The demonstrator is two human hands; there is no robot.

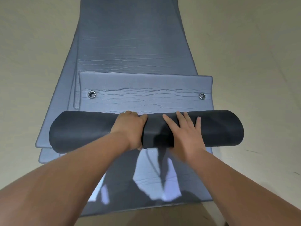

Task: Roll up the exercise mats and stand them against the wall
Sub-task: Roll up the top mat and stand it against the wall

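Observation:
A dark grey rolled mat point(84, 129) lies crosswise on a stack of flat grey-blue mats point(130, 46). A short flap of the rolled mat, with two metal eyelets point(92, 94), still lies flat beyond the roll. A black strap point(154, 132) wraps the roll's middle, and its loose end trails toward me. My left hand point(128, 128) curls over the roll beside the strap, thumb underneath. My right hand point(187, 132) lies flat on the roll and strap, fingers straight and spread.
The flat mats run away from me along a beige floor point(252, 54); their edges are staggered at the left point(42, 144). Bare floor lies on both sides of the stack. No wall shows in this view.

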